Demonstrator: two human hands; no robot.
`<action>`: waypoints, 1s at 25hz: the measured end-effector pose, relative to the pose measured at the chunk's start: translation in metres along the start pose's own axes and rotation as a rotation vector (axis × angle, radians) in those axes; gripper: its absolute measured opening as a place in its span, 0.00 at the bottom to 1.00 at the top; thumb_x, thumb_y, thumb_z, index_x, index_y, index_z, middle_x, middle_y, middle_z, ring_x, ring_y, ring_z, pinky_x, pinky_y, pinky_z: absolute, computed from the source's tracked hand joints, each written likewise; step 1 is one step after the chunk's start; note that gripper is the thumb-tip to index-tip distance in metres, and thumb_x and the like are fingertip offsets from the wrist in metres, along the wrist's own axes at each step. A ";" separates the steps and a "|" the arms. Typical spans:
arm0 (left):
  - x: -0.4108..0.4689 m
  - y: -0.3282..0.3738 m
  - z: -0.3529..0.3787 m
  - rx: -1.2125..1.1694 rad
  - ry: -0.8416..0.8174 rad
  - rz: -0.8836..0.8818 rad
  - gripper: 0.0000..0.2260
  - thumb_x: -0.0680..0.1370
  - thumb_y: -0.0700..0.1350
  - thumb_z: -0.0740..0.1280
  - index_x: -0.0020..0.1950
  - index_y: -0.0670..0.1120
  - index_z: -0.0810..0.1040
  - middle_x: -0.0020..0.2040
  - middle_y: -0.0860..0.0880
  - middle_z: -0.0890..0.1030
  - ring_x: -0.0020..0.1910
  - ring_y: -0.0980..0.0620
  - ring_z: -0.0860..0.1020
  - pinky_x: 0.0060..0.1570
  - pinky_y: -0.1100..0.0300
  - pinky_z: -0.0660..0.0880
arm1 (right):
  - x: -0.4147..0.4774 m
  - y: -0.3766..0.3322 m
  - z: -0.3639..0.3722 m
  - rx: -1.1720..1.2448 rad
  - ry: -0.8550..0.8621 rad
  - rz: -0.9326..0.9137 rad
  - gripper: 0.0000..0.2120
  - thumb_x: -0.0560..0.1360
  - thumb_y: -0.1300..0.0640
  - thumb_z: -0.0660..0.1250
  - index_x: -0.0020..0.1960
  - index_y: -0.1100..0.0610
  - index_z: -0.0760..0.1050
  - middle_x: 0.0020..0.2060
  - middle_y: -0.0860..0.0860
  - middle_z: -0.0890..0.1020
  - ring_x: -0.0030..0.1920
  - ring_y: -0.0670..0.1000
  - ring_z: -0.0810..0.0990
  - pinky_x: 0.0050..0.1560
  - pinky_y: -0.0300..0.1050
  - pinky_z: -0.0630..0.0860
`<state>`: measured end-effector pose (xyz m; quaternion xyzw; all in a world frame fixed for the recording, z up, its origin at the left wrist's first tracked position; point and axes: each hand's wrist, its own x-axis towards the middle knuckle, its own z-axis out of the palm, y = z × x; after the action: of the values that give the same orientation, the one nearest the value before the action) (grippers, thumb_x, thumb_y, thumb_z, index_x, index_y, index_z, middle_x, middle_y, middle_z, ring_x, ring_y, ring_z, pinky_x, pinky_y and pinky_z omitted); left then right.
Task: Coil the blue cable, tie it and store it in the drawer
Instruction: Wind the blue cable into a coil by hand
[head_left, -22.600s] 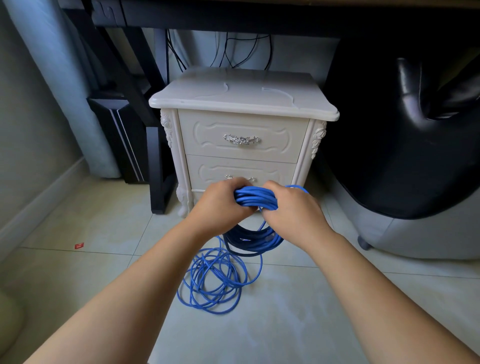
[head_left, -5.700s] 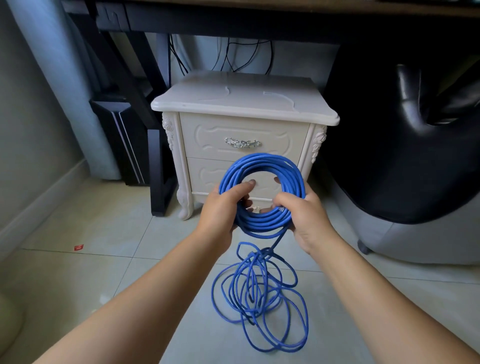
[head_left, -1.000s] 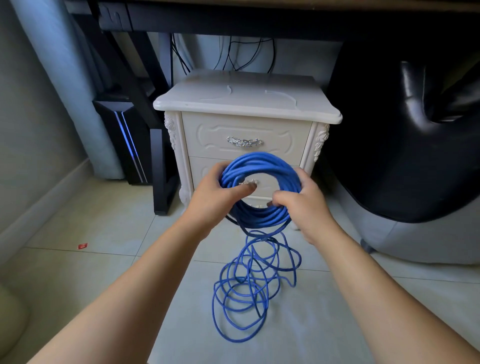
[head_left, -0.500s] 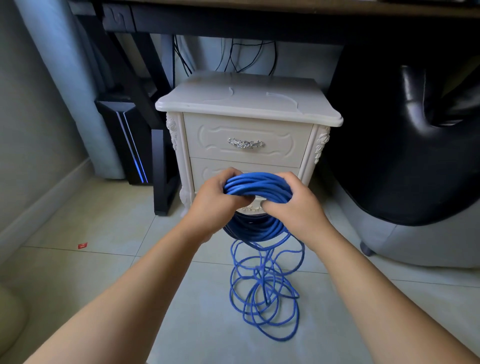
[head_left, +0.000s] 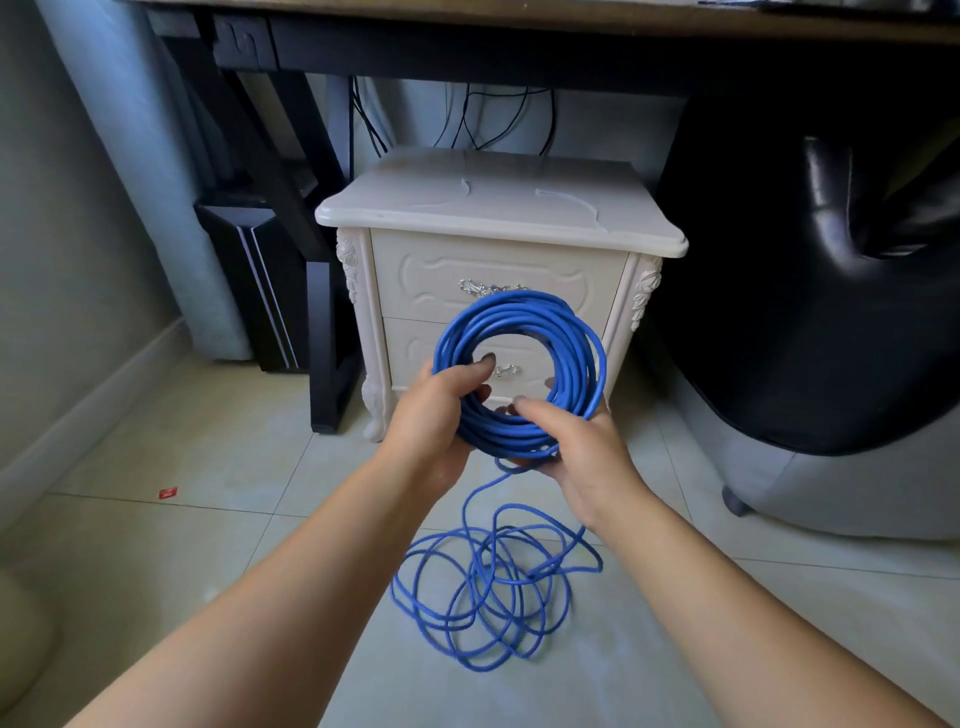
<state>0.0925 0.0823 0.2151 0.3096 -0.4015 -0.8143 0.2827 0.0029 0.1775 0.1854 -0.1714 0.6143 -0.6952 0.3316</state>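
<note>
Blue cable (head_left: 579, 358) forms an upright coil before the closed lower drawer (head_left: 410, 343) of the white nightstand (head_left: 498, 208), with loose loops on the floor (head_left: 208, 467) in front of it. Left hand (head_left: 436, 410) grips the coil's left side; right hand (head_left: 576, 447) clasps its bottom. A red scrap (head_left: 168, 493) lies left of the nightstand.

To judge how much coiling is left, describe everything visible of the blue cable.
The cable is thin, round, bright blue, plastic-looking. Part is wound into a neat, upright multi-turn ring held before the nightstand; the left hand grips its lower left, the right hand its bottom. One strand drops to a loose tangle of loops on the floor. No tie or plug shows.
</note>
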 end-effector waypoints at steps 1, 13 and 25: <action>0.000 -0.003 0.000 0.040 -0.021 -0.010 0.08 0.77 0.39 0.69 0.54 0.44 0.74 0.40 0.49 0.73 0.39 0.53 0.74 0.48 0.51 0.77 | 0.002 0.000 -0.001 0.017 0.049 0.016 0.17 0.72 0.66 0.70 0.59 0.59 0.72 0.45 0.59 0.84 0.47 0.60 0.85 0.50 0.62 0.81; 0.007 0.015 -0.011 0.592 -0.162 0.142 0.18 0.71 0.46 0.76 0.59 0.51 0.77 0.48 0.52 0.83 0.49 0.53 0.82 0.49 0.59 0.75 | 0.011 -0.020 -0.016 -0.355 0.145 -0.180 0.18 0.66 0.67 0.65 0.49 0.47 0.75 0.35 0.47 0.81 0.41 0.56 0.85 0.52 0.60 0.80; 0.000 0.005 -0.009 1.051 -0.123 0.424 0.09 0.68 0.37 0.71 0.43 0.45 0.74 0.31 0.52 0.74 0.27 0.55 0.69 0.28 0.65 0.65 | 0.002 -0.024 -0.011 -0.772 0.005 -0.383 0.18 0.68 0.62 0.69 0.53 0.44 0.75 0.45 0.43 0.82 0.46 0.48 0.80 0.50 0.46 0.77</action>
<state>0.0997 0.0752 0.2149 0.2735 -0.8216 -0.4472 0.2240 -0.0119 0.1847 0.2062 -0.3921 0.7872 -0.4640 0.1064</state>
